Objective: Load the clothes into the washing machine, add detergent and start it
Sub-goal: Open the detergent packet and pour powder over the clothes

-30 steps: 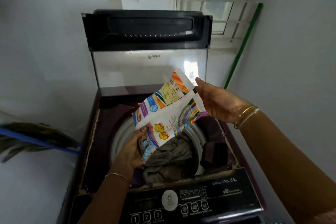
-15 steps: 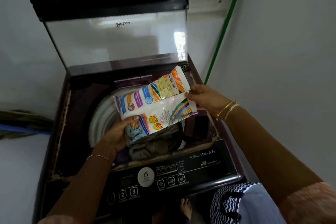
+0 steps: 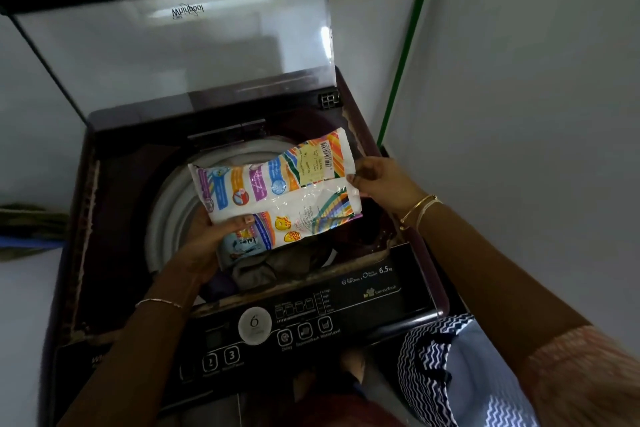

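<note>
Fingers [image 3: 356,178] of left hand [image 3: 204,243] and right hand [image 3: 381,180] in pinch on crinkly, glossy detergent packet [image 3: 277,191]; rumpled clothes [image 3: 263,267] beneath

Packet [image 3: 284,191] over the drum [image 3: 169,211], clothes [image 3: 270,267] in the drum beneath it, left hand [image 3: 204,236] at its near-left edge, right hand [image 3: 381,180] at its right end, lid [image 3: 173,45] upright behind, panel [image 3: 311,319] in front, pole [image 3: 405,52] right of the washer.
</note>
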`<state>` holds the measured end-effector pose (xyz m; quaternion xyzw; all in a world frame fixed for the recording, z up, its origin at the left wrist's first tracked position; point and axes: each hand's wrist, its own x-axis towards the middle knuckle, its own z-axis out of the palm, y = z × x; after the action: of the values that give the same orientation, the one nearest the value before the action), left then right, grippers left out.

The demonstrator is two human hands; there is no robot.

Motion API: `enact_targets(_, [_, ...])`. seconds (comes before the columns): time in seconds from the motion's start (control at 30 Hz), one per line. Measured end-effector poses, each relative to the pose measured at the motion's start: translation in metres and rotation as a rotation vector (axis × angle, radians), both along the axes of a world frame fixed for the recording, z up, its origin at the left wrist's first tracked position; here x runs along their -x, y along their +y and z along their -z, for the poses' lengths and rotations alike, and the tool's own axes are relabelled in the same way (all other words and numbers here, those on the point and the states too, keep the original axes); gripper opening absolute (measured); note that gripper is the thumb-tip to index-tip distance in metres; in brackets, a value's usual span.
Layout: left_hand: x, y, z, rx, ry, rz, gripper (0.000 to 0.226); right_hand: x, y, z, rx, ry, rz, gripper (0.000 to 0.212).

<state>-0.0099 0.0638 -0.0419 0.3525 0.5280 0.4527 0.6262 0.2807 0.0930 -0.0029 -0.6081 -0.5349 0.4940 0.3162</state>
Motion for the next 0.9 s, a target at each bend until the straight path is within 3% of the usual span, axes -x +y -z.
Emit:
enact_targets(0.3, [0.000, 0.002, -0.006, -0.055, 0.104, -0.002, 0.046, -0.004, -0.002, 0.010, -0.049, -0.006, 0.056, 0.026])
enact_targets(0.5, [-0.002, -0.004, -0.012, -0.065, 0.149, -0.022, 0.080, -0.009, -0.003, 0.011, -0.117, -0.005, 0.088, 0.009])
enact_targets(0.67, [-0.008, -0.012, -0.018, -0.096, 0.164, -0.044, 0.073, -0.015, -0.007, 0.009, -0.129, -0.023, 0.061, 0.024])
enact_targets(0.9, [-0.010, -0.014, -0.023, -0.119, 0.183, -0.035, 0.078, -0.016, -0.009, 0.013, -0.138, 0.029, 0.103, 0.023])
